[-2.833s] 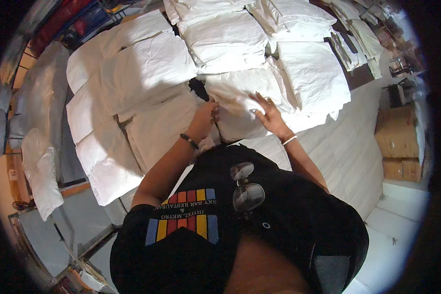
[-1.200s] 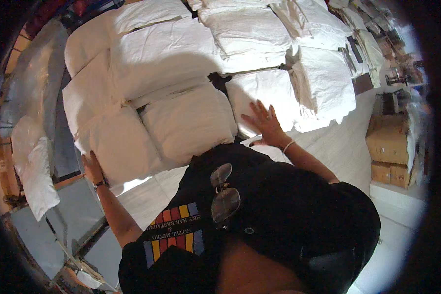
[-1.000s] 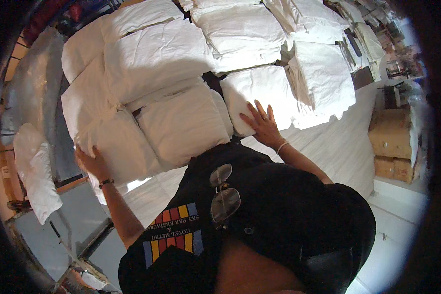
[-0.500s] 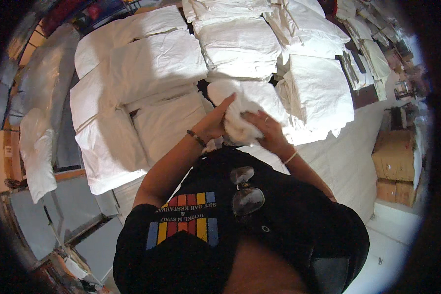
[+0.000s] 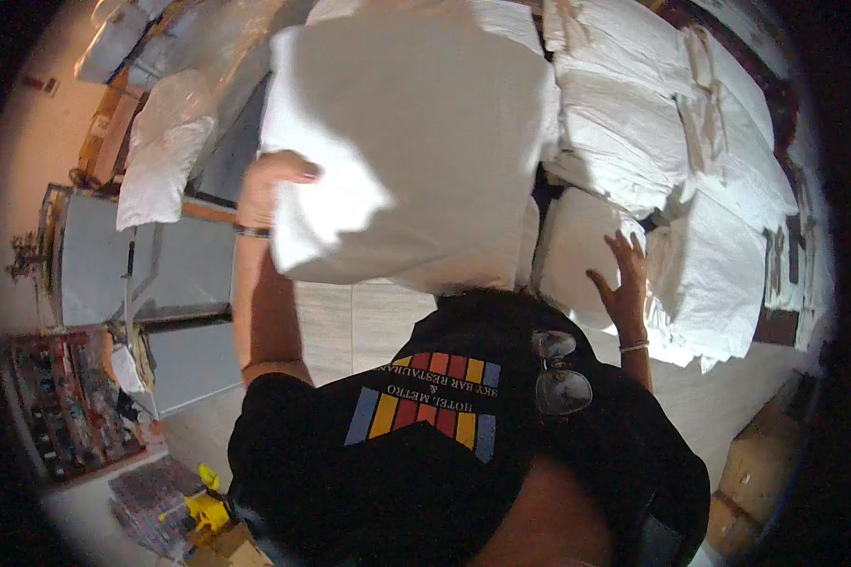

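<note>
A large folded white cloth (image 5: 416, 142) fills the upper middle, close in front of my chest. Its left edge is in my left hand (image 5: 269, 189), thumb on top and fingers curled out of sight beneath. Shadow covers most of the cloth; bright light falls on its left corner. My right hand (image 5: 624, 288) is open, fingers and thumb spread, at a smaller folded white cloth (image 5: 577, 246) to the right. Whether its fingertips touch that cloth I cannot tell.
Several stacks of folded white cloth (image 5: 624, 137) lie on the right and far side. A plastic-wrapped white bundle (image 5: 165, 156) is at the left, above grey panels (image 5: 184, 265). Cardboard boxes (image 5: 761, 454) stand at the lower right, and a yellow object (image 5: 206, 510) lies at the lower left.
Both hands were together on a crumpled white cloth. Now they are apart: the left has taken hold of the large folded cloth, the right has opened. The view has swung left.
</note>
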Demonstrator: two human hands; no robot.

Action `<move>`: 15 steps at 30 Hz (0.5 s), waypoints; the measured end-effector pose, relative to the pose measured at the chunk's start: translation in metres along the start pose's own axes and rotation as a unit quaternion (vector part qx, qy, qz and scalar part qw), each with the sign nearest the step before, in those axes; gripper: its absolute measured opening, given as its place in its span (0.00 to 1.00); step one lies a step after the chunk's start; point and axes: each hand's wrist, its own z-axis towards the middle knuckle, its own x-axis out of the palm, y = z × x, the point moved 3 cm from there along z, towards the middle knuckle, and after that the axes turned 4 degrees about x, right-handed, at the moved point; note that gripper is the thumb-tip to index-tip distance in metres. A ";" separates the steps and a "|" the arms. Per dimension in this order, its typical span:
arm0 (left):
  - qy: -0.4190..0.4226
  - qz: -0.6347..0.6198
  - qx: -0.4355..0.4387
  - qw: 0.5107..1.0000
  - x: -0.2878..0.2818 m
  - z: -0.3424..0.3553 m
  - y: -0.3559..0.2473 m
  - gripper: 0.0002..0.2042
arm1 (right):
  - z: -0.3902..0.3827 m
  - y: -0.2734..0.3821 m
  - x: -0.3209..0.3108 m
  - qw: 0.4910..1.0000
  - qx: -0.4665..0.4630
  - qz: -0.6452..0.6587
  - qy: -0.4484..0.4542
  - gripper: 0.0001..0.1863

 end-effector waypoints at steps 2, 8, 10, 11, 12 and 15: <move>-0.128 -0.019 -0.135 0.982 -0.073 -0.024 -0.012 0.07 | -0.008 -0.004 0.030 0.995 0.011 -0.037 0.087 0.46; -0.076 0.054 -0.484 0.870 -0.160 -0.076 -0.011 0.15 | -0.013 0.011 0.082 0.980 0.047 -0.130 0.142 0.55; -0.060 0.100 -0.591 0.798 -0.149 -0.098 0.025 0.24 | -0.007 0.017 0.084 0.979 0.044 -0.131 0.150 0.59; -0.051 0.184 -0.602 0.776 -0.140 -0.109 0.043 0.29 | -0.006 0.019 0.084 0.977 0.050 -0.133 0.161 0.60; -0.039 0.264 -0.604 0.751 -0.132 -0.118 0.060 0.35 | -0.004 0.021 0.083 0.981 0.042 -0.126 0.143 0.61; -0.028 0.365 -0.550 0.750 -0.109 -0.126 0.092 0.34 | -0.011 0.026 0.083 0.983 -0.020 -0.117 0.137 0.69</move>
